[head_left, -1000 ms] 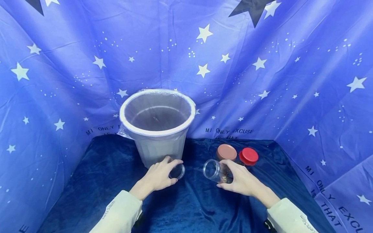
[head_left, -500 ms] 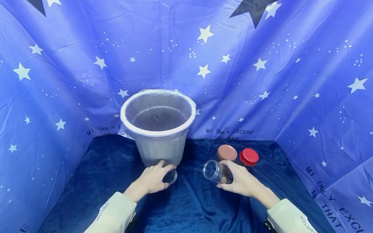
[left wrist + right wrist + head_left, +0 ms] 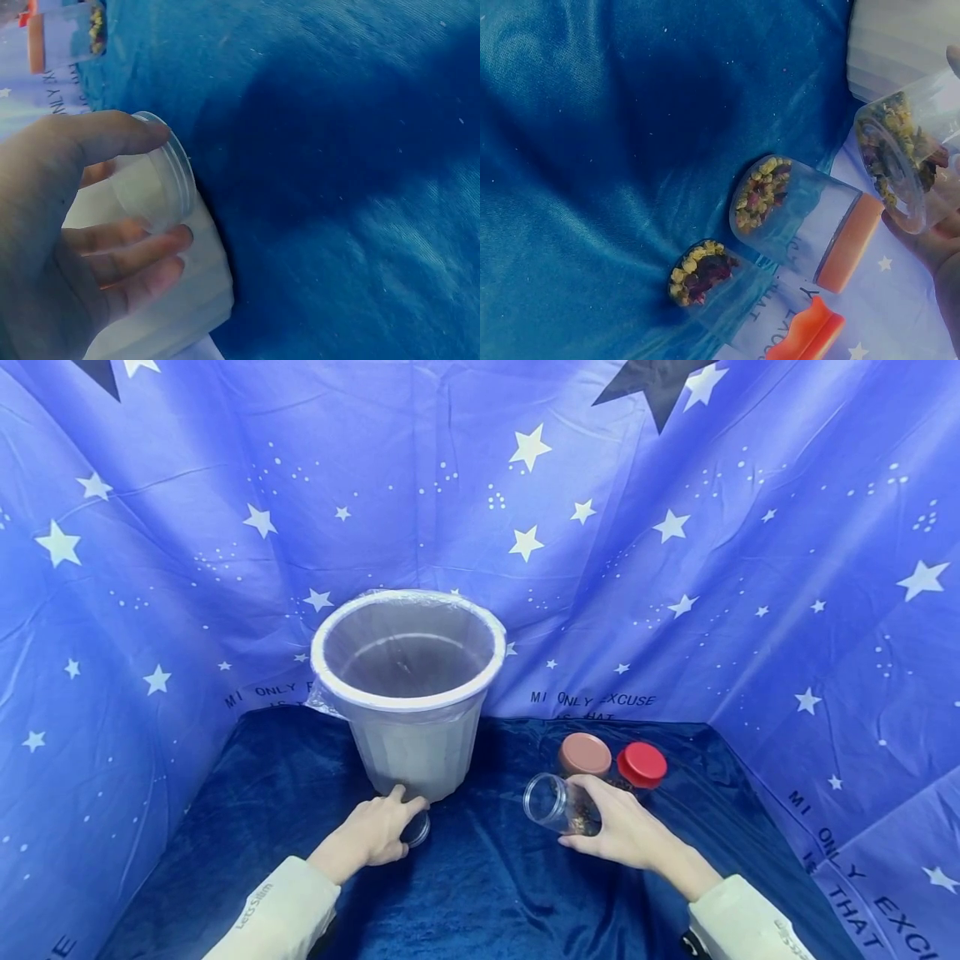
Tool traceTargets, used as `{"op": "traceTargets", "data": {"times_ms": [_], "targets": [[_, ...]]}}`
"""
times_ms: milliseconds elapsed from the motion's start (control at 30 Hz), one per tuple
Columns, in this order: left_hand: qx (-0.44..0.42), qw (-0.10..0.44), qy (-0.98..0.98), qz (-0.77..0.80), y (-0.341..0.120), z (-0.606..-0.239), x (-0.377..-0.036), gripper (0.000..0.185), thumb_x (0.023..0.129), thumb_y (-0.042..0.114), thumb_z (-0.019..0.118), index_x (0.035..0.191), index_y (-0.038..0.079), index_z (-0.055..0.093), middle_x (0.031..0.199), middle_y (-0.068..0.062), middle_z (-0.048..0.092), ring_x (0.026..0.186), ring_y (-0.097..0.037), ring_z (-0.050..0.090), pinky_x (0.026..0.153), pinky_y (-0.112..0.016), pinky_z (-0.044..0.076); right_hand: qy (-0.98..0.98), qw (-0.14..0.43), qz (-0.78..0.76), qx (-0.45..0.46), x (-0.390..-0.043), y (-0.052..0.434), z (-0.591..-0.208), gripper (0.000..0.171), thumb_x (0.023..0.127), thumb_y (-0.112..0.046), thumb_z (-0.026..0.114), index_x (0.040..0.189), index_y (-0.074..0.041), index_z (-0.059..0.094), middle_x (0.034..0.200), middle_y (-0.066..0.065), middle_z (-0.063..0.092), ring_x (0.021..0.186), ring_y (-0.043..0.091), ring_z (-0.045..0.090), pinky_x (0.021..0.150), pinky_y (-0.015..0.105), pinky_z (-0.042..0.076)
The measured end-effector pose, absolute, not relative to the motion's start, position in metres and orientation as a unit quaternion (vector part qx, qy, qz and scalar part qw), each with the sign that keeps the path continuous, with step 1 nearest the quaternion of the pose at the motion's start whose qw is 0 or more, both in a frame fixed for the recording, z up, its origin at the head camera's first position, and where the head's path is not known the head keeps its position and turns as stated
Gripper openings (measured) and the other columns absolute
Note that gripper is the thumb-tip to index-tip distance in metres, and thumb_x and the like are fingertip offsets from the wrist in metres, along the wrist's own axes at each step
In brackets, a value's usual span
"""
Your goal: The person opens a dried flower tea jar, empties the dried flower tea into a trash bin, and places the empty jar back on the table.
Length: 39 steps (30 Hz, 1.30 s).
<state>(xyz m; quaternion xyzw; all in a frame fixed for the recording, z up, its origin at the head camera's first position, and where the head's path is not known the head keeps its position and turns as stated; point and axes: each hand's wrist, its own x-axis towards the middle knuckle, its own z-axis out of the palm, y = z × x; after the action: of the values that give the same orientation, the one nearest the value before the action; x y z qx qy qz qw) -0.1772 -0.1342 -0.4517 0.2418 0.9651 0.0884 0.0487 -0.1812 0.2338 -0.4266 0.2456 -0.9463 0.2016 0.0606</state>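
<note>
My left hand (image 3: 369, 832) grips a clear round plastic lid (image 3: 177, 169) with a ridged rim, low in front of the bucket. Thumb and fingers curve round its sides in the left wrist view. My right hand (image 3: 626, 827) holds a clear jar (image 3: 551, 802) tipped on its side, its uncovered mouth facing left. Dried yellow buds and dark red petals (image 3: 896, 142) lie inside near its base. Just behind that hand stand two more jars of dried flowers, one with a pink lid (image 3: 586, 753) and one with a red lid (image 3: 642, 765).
A grey-white bucket (image 3: 416, 747) lined with a clear plastic bag stands at the back, left of centre. Dark blue velvety cloth (image 3: 480, 902) covers the table. Blue star-printed curtains (image 3: 420, 468) close off the back and both sides.
My left hand has moved left and a little nearer with the clear lid, past the front of the bucket. My right hand and its jar have stayed almost still.
</note>
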Motion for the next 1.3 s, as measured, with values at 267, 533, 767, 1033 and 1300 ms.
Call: {"op": "traceTargets", "data": {"times_ms": [267,533,767,1033,1300], "targets": [[0.216,0.062,0.972,0.061,-0.141,-0.455,-0.176,0.055,0.070,0.020,0.082,0.120,0.020,0.058,0.105,-0.015,0.058,0.079,-0.032,0.066,0.066,-0.046,0.054,-0.950,0.042,0.199,0.239,-0.180,0.234,-0.427,0.070,0.069,-0.048,0.085,0.126,-0.019,0.056,0.110,-0.007,0.066,0.094,0.009,0.064,0.077,0.035,0.053],[0.186,0.077,0.978,0.055,-0.148,-0.464,-0.176,0.055,0.065,0.021,0.083,0.114,0.019,0.059,0.105,-0.017,0.058,0.076,-0.034,0.065,0.065,-0.048,0.054,-0.949,0.044,0.196,0.242,-0.178,0.235,-0.428,0.071,0.069,-0.048,0.084,0.126,-0.018,0.056,0.111,-0.006,0.066,0.095,0.009,0.064,0.077,0.034,0.053],[0.181,0.068,0.980,0.044,-0.154,-0.472,-0.177,0.056,0.065,0.021,0.083,0.114,0.016,0.056,0.113,-0.021,0.059,0.075,-0.035,0.065,0.064,-0.048,0.054,-0.948,0.045,0.199,0.243,-0.178,0.235,-0.429,0.071,0.069,-0.050,0.084,0.127,-0.018,0.056,0.112,-0.006,0.066,0.095,0.010,0.065,0.077,0.034,0.054],[0.184,0.071,0.980,0.028,-0.153,-0.481,-0.179,0.059,0.068,0.025,0.082,0.121,0.016,0.056,0.113,-0.021,0.059,0.078,-0.035,0.066,0.066,-0.049,0.054,-0.950,0.046,0.197,0.239,-0.178,0.235,-0.430,0.073,0.069,-0.049,0.084,0.128,-0.017,0.056,0.115,-0.005,0.066,0.097,0.012,0.065,0.079,0.036,0.054],[0.176,0.086,0.981,0.003,-0.153,-0.486,-0.183,0.060,0.075,0.026,0.079,0.128,0.016,0.055,0.119,-0.022,0.060,0.087,-0.036,0.068,0.073,-0.049,0.054,-0.949,0.044,0.201,0.237,-0.177,0.234,-0.429,0.072,0.070,-0.049,0.084,0.128,-0.016,0.056,0.114,-0.004,0.066,0.097,0.013,0.065,0.079,0.038,0.054]]}}
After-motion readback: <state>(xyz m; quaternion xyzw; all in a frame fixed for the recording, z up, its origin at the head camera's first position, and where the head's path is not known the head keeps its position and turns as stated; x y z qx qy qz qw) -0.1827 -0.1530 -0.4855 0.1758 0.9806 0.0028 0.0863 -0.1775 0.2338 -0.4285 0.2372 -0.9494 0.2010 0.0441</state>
